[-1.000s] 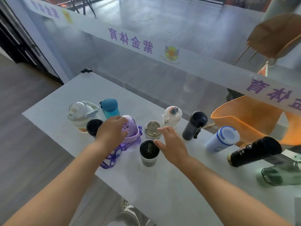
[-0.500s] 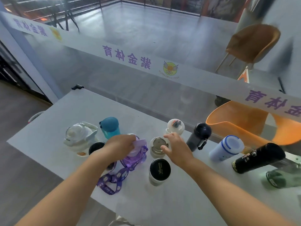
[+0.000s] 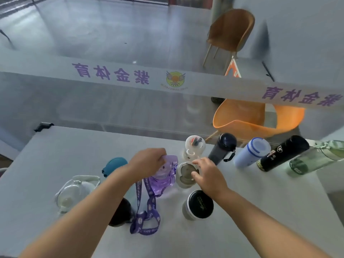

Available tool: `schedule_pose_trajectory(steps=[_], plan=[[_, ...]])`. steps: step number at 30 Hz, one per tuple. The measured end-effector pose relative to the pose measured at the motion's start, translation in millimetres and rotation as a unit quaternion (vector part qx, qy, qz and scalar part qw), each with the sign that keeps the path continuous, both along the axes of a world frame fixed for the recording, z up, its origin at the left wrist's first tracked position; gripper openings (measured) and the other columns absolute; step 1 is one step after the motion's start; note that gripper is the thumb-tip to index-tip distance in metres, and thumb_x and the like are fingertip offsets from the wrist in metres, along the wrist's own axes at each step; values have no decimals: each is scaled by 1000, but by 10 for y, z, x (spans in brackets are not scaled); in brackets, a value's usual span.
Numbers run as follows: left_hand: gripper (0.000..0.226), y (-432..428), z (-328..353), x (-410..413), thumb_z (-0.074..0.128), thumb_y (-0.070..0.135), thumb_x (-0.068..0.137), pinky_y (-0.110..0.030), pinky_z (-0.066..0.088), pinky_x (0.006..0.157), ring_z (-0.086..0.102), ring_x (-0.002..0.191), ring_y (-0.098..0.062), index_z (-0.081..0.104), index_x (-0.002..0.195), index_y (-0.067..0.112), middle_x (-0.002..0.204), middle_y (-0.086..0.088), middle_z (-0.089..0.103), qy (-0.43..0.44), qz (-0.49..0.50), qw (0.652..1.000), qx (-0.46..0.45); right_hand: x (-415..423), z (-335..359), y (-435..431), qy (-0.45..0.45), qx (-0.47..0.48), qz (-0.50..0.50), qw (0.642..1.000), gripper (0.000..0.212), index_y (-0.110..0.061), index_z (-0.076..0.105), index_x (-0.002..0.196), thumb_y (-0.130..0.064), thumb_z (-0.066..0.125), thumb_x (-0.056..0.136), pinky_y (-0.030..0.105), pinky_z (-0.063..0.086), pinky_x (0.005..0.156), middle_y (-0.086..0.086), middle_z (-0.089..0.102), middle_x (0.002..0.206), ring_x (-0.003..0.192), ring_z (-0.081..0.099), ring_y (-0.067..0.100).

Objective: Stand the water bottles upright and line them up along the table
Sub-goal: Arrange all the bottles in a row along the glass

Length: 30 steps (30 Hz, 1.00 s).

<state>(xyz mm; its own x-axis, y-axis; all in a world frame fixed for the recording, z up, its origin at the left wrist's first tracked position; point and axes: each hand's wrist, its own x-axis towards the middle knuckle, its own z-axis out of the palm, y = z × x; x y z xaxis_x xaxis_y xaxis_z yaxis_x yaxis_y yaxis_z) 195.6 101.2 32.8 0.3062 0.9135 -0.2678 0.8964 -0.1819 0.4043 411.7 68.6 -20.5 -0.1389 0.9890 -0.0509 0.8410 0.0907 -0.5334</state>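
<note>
My left hand (image 3: 147,162) grips the lid of the purple bottle (image 3: 163,178), whose purple strap (image 3: 146,216) trails toward me. My right hand (image 3: 207,175) reaches over the silver-lidded cup (image 3: 184,175), fingers curled at its rim. In front stands a grey cup with a black lid (image 3: 198,204). Behind stand a white bottle (image 3: 194,147), a dark bottle (image 3: 222,148), a pale blue bottle (image 3: 252,152), a black flask (image 3: 283,153) and a green glass bottle (image 3: 316,157). On the left are a teal bottle (image 3: 114,164), a clear jug (image 3: 74,192) and a black bottle (image 3: 122,213).
The white table (image 3: 65,149) ends at a glass wall with a printed band behind the bottles. An orange chair (image 3: 251,118) and a brown chair (image 3: 230,30) stand beyond the glass. The table's right edge drops off near the green bottle.
My left hand has shifted its hold on the purple bottle's lid and moved the bottle back. My right hand has moved from beside the black-lidded cup onto the silver-lidded cup.
</note>
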Motion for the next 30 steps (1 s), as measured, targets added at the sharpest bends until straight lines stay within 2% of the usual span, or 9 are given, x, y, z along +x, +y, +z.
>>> schedule_pose_trajectory(steps=[5, 10, 14, 22, 25, 27, 30], plan=[[18, 310, -4, 20, 40, 19, 93, -31, 38, 68, 51, 80, -27, 56, 98, 11, 96, -9, 64, -3, -4, 1000, 21, 17, 11, -65, 6, 1, -38, 999, 30, -13, 60, 112, -16, 62, 82, 28, 43, 87, 6, 58, 113, 106, 53, 20], [14, 562, 45, 45, 40, 18, 93, -32, 37, 65, 50, 78, -28, 53, 89, 12, 94, -11, 63, 1, -18, 1000, 18, 71, 60, -40, 8, -5, -57, 998, 30, -17, 58, 114, -19, 62, 84, 29, 43, 87, 4, 57, 116, 108, 53, 19], [19, 697, 52, 13, 40, 17, 94, -34, 44, 71, 56, 86, -31, 58, 97, 9, 96, -12, 64, 10, -23, 999, 23, 86, 83, 39, 6, -10, -52, 999, 30, -17, 57, 115, -20, 60, 86, 30, 44, 88, 4, 57, 115, 109, 51, 19], [23, 813, 58, -39, 40, 15, 94, -34, 45, 73, 54, 84, -29, 60, 104, 9, 100, -13, 63, 9, -43, 999, 28, 36, 38, 158, 9, -14, -33, 999, 25, -18, 60, 110, -20, 60, 85, 28, 43, 86, 1, 59, 112, 107, 52, 17], [22, 801, 43, -72, 43, 14, 94, -33, 43, 75, 51, 87, -24, 61, 105, 10, 101, -9, 61, -4, -51, 998, 29, -39, 52, 221, 15, -4, -21, 1000, 25, -17, 62, 109, -17, 62, 84, 31, 45, 86, 3, 61, 110, 106, 53, 19], [22, 805, 24, -165, 48, 13, 92, -32, 43, 82, 50, 96, -20, 58, 111, 13, 106, -4, 60, -36, -17, 998, 38, -111, 71, 263, 24, 11, -15, 1000, 24, -15, 63, 107, -14, 62, 83, 33, 47, 84, 4, 63, 109, 105, 54, 22], [29, 850, -64, -426, 51, 12, 90, -35, 47, 88, 55, 103, -25, 54, 119, 13, 113, -6, 61, -66, 98, 992, 46, -242, 101, 324, 30, 36, -4, 999, 27, -16, 63, 108, -10, 62, 82, 33, 48, 83, 5, 62, 110, 103, 56, 23]])
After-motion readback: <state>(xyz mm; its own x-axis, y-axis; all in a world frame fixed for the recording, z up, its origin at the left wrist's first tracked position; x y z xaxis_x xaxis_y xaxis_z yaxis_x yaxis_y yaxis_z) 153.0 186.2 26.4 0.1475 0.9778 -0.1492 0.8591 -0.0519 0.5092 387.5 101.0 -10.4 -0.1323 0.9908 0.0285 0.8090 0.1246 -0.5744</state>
